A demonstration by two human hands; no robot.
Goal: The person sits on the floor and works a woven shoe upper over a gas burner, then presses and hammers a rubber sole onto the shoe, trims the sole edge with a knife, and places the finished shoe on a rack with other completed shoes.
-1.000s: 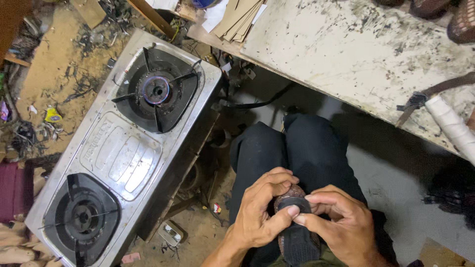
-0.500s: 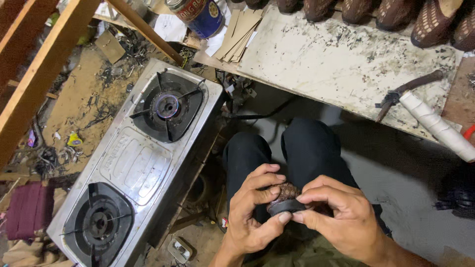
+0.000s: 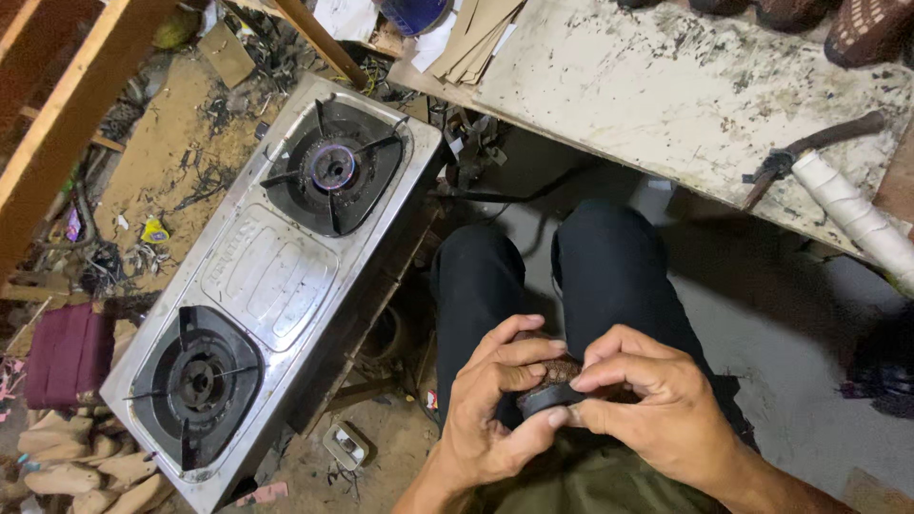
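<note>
Cluttered workshop floor: over your lap, your left hand (image 3: 495, 405) and right hand (image 3: 647, 409) pinch a small dark round burner part (image 3: 550, 392) between fingertips, beside the two-burner stove (image 3: 276, 276).

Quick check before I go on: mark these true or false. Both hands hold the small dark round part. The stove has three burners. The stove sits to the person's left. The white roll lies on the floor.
1. True: left hand and right hand both hold the small dark round part.
2. False: the stove has two burners.
3. True.
4. False: the white roll lies on the stained board.
</note>
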